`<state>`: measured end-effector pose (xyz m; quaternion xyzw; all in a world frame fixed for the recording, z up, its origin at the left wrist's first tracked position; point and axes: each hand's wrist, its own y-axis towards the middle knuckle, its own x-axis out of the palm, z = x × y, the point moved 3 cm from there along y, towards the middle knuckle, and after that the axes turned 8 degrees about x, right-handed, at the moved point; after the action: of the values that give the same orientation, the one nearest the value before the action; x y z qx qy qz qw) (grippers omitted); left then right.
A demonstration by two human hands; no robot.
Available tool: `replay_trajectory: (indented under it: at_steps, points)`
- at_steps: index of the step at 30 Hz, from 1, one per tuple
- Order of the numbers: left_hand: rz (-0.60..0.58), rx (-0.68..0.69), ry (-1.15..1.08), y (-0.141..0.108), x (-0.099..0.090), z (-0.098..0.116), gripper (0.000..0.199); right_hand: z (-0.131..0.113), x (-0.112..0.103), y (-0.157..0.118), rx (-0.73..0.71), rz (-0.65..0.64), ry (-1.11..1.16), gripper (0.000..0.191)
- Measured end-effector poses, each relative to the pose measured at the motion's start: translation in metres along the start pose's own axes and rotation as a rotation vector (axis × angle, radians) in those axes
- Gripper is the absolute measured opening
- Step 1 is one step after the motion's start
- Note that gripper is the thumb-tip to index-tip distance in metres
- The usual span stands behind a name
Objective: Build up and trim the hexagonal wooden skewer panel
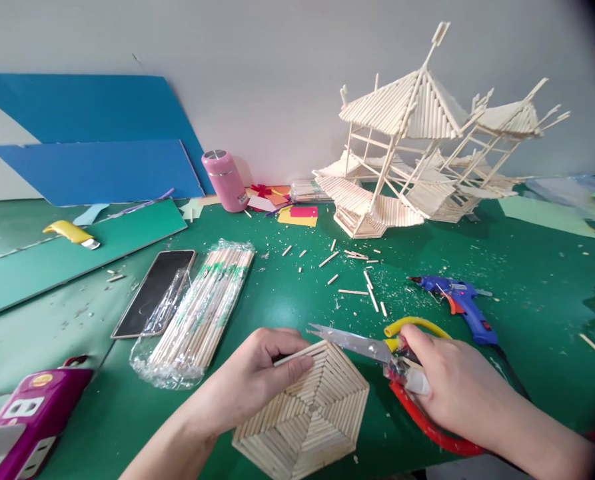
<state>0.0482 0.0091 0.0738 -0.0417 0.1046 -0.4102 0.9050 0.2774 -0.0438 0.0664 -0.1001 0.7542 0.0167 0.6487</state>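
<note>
Near the front of the table, my left hand (264, 377) grips a hexagonal panel of wooden sticks (322, 420) by its upper left edge, thumb on top. The sticks run in nested rings around a small centre. My right hand (457, 380) holds scissors (360, 343) with one yellow and one red handle. Their blades point left, just above the panel's top corner; I cannot tell whether they touch it. Some of the fingers of both hands are hidden behind what they hold.
Behind stands a stick-built pavilion model (402, 120). A blue glue gun (460, 303) lies to the right, among stick offcuts (353, 292). Leftward are bagged sticks (210, 300), a phone (152, 297), a purple power strip (42, 407), a yellow cutter (70, 232) and a pink flask (224, 180).
</note>
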Motion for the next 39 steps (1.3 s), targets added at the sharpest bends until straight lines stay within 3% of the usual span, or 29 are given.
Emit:
replay_trajectory:
  at_steps: [8,15,26,39]
  points:
    - [0.004,-0.017,-0.020,0.000,-0.003,-0.001,0.034,0.003,-0.010,0.004,0.069,-0.070,0.195,0.031]
    - [-0.027,-0.005,-0.039,0.000,-0.002,0.000,0.034,0.005,-0.001,-0.004,0.037,0.014,0.114,0.036]
    - [0.005,-0.003,-0.034,0.000,0.001,-0.004,0.032,-0.004,-0.006,-0.004,-0.007,0.059,0.062,0.032]
    - [0.044,-0.024,-0.067,-0.001,-0.002,-0.002,0.029,-0.001,-0.007,-0.002,-0.024,-0.026,-0.037,0.018]
